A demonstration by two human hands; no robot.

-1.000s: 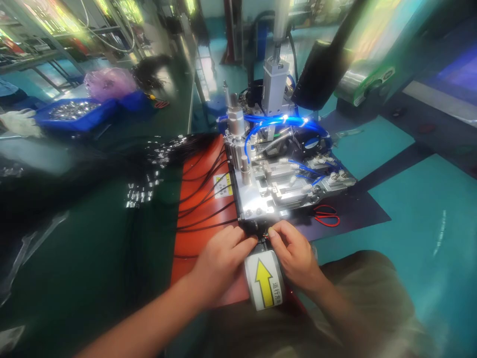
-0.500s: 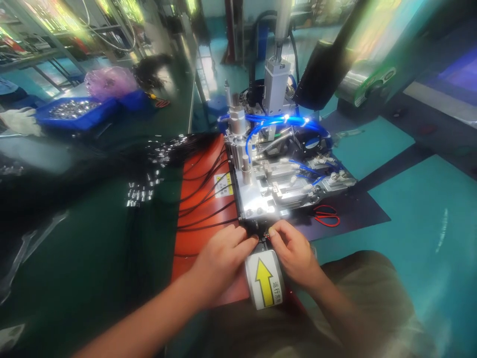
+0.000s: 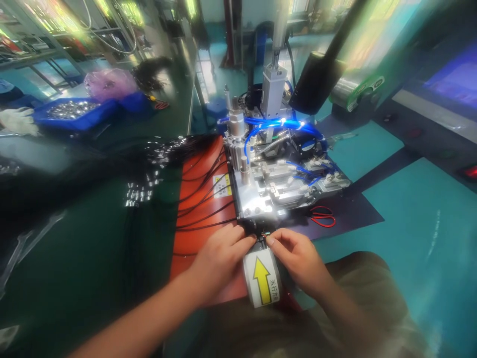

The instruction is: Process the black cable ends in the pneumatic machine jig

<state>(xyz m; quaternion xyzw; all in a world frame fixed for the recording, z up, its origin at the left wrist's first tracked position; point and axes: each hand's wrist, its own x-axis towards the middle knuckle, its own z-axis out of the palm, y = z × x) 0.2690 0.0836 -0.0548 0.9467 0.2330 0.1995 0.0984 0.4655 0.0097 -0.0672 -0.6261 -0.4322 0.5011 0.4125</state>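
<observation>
My left hand [image 3: 225, 253] is closed at the front edge of the metal machine [image 3: 257, 199], thumb and fingers pinched together by the small dark fixture [image 3: 262, 243]. What it grips is too small to tell. Just right of the fixture, my right hand [image 3: 298, 253] pinches at a tiny part with reddish and greenish bits, too small to name. Below both hands is a white label with a yellow arrow [image 3: 262, 283]. Several black cables [image 3: 204, 226] run across the orange surface [image 3: 190, 243] to the machine's left side.
Red-handled scissors [image 3: 323, 217] lie right of the machine. Black cables with shiny metal ends [image 3: 139, 193] spread over the dark green table [image 3: 89, 258]. A blue tray [image 3: 74, 122] of small metal parts, a pink bag [image 3: 110, 83] and a white glove [image 3: 20, 121] stand at back left.
My right hand has drawn slightly right and down from the fixture, uncovering the tiny coloured part. My left hand stays almost in place. The view has shifted a little.
</observation>
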